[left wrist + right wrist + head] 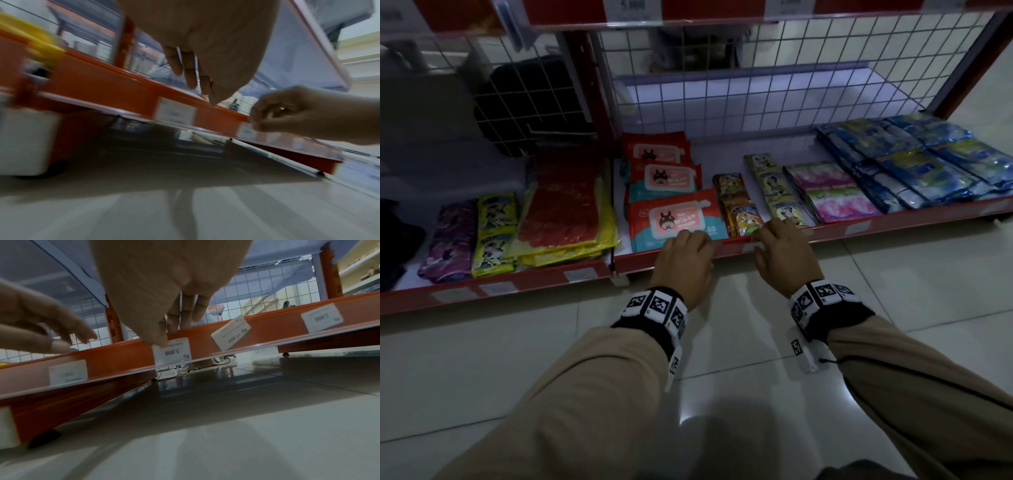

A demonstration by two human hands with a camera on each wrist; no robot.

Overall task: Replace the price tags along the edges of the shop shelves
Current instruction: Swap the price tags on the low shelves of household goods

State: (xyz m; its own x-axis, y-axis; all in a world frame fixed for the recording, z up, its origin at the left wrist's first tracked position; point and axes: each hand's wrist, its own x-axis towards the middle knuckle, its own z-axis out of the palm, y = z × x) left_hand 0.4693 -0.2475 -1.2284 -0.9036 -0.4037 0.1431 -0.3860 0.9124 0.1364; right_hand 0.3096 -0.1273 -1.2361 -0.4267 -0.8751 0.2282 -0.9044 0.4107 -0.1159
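My left hand [685, 255] rests with relaxed fingers on the red shelf edge [732, 245], just before the wipes pack [674, 222]. To its right, my right hand [784, 253] pinches the 3.000 price tag [171, 352] in the edge strip; a loose tag [231, 332] hangs tilted beside it.

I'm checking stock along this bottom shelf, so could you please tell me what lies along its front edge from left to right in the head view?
Purple packs → yellow packs → red gloves → wipes → orange sachets → pink sachets → blue packs.
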